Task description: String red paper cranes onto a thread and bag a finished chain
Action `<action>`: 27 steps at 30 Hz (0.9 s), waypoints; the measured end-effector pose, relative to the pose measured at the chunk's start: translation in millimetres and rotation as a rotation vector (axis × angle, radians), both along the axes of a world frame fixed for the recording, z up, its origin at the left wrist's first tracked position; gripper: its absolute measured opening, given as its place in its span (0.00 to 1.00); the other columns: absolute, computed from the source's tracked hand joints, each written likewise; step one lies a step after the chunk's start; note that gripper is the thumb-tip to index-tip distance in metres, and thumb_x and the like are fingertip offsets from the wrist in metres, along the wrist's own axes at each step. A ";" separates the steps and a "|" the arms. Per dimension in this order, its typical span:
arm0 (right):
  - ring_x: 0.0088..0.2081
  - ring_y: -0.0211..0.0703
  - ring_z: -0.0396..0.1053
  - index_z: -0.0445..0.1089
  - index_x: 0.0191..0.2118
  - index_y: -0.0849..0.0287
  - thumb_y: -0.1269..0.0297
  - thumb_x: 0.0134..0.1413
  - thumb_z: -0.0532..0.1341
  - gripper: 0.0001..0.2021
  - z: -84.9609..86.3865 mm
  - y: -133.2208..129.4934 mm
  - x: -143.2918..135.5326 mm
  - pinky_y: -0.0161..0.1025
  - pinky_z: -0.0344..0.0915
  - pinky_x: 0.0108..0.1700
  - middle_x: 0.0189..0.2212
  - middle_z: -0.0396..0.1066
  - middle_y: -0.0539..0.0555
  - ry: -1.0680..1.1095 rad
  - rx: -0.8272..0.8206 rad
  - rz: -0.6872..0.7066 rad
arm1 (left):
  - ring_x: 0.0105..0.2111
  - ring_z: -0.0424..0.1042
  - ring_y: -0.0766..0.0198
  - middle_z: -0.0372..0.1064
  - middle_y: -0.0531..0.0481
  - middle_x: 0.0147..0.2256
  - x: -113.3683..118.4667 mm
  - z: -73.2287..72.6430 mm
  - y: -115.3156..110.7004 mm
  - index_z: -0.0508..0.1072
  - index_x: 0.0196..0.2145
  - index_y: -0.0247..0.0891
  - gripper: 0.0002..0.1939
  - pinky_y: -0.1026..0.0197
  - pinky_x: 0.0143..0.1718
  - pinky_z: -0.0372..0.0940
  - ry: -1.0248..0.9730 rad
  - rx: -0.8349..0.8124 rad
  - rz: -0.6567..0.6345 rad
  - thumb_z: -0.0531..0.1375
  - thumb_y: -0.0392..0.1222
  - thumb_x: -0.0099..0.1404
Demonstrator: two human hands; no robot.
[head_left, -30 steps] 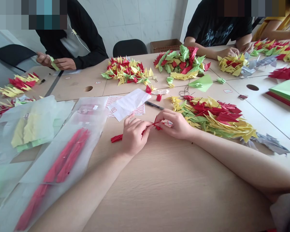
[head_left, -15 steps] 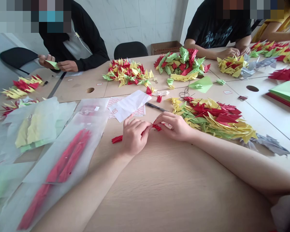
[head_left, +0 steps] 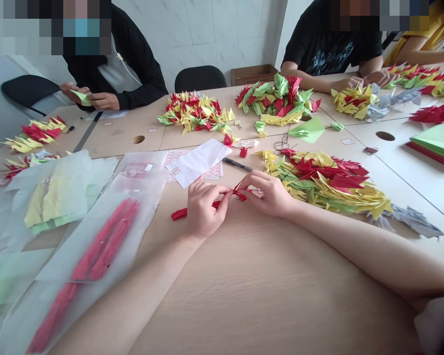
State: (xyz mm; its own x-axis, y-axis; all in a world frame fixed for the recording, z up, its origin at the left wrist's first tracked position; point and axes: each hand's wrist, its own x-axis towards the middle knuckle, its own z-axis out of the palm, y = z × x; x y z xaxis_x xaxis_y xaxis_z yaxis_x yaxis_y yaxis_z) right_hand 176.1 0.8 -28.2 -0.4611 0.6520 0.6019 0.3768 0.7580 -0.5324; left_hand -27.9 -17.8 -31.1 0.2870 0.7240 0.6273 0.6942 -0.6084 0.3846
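Observation:
Over the middle of the wooden table (head_left: 207,286), my left hand (head_left: 207,207) and my right hand (head_left: 268,194) meet fingertip to fingertip. Between them is a small red folded paper piece (head_left: 240,194), pinched from both sides. A thin red strip of it sticks up between the fingertips. Another red folded piece (head_left: 179,214) lies on the table, partly hidden behind my left hand. Just beyond my right hand is a black pen (head_left: 237,163), beside a white paper sheet (head_left: 200,160).
Clear bags with red folded paper (head_left: 103,241) cover the left side. Right of my right hand lies a heap of coloured folded paper (head_left: 329,182). More heaps (head_left: 196,112) stand farther back. A person's hands (head_left: 103,101) hold green paper across the table; other people sit at the back right.
The fingertips have shifted slightly on the red piece, and its thin strip now stands up more visibly between them. Both hands stay in nearly the same place.

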 end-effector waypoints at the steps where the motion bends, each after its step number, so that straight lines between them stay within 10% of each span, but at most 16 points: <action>1: 0.36 0.43 0.71 0.70 0.39 0.58 0.69 0.62 0.56 0.05 -0.1 -0.4 -0.4 0.41 0.69 0.39 0.35 0.73 0.56 0.004 0.008 -0.006 | 0.33 0.74 0.62 0.77 0.55 0.31 0.3 -0.5 -0.1 0.73 0.33 0.43 0.04 0.49 0.60 0.56 0.009 -0.002 -0.007 0.59 0.40 0.67; 27: 0.34 0.45 0.69 0.70 0.37 0.59 0.68 0.58 0.58 0.04 -3.6 5.1 1.9 0.41 0.64 0.39 0.32 0.73 0.55 -0.274 0.125 0.034 | 0.32 0.73 0.61 0.75 0.55 0.29 -4.0 -4.8 8.2 0.73 0.30 0.42 0.05 0.50 0.59 0.57 0.140 -0.094 -0.123 0.60 0.33 0.61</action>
